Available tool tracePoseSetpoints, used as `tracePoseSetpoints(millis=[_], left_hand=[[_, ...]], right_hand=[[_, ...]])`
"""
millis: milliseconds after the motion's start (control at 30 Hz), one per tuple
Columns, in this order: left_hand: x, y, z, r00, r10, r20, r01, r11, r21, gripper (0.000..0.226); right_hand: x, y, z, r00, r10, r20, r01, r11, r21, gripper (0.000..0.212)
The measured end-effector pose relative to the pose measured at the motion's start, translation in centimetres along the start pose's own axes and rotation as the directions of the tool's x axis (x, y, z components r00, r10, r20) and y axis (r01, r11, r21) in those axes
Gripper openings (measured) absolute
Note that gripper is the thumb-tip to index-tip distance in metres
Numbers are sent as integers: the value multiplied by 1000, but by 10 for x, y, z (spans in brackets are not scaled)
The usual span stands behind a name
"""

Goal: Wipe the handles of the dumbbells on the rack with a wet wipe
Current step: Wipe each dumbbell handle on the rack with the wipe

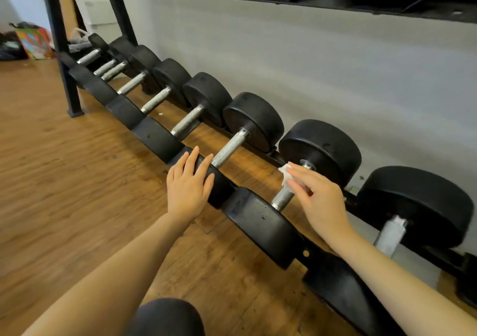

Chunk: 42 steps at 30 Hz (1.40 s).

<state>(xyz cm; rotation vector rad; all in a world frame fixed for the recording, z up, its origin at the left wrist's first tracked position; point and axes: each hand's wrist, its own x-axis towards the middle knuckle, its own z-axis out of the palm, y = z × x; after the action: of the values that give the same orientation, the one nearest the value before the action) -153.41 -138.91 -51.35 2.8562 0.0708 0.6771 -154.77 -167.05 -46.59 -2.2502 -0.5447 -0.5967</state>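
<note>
Black rack (60, 21) cradles dumbbells (291, 175); right hand (320, 196) pinches wipe (286, 173).

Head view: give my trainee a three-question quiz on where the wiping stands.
1. True or false: the wet wipe is on a dumbbell handle.
2. The left hand rests on: A) a dumbbell's black head B) the floor C) the wipe.
3. Fill in: the wipe is held by the ___ hand.

Key: 1 true; 2 A; 3 right.
</note>
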Motion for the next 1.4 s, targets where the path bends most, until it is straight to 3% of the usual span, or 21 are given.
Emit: tracePoseSetpoints(millis=[100,200,333,700,800,967,1133,1267,1400], left_hand=[[2,-3,0,1000,16,12,-15,999,-35,49],[1,-9,4,999,41,22,-40,998,-50,49],[0,-16,10,998,69,10,-68,995,-71,50],[-6,-28,13,976,211,-49,-215,972,-95,52],[-6,-29,14,976,214,-33,-216,972,-92,53],[-6,-30,14,978,207,-36,-210,972,-104,50],[-6,-30,12,977,213,-23,-214,971,-102,50],[-6,-29,10,978,209,-2,-208,974,-94,52],[-6,-29,11,978,206,-5,-206,975,-88,49]], right_hand=[[-12,-37,-1,996,61,-68,-55,995,82,33],[-34,-51,13,998,-9,-67,7,999,-38,35],[-56,-49,31,999,26,40,-19,985,-171,41],[-89,-68,55,983,106,150,5,800,-600,72],[-78,-70,57,978,113,176,19,792,-610,77],[-73,-70,57,941,-4,337,230,739,-633,83],[-51,-75,53,953,43,301,165,758,-631,84],[-56,-83,65,889,-60,454,352,722,-596,88],[-31,-81,64,909,-22,416,316,688,-654,83]])
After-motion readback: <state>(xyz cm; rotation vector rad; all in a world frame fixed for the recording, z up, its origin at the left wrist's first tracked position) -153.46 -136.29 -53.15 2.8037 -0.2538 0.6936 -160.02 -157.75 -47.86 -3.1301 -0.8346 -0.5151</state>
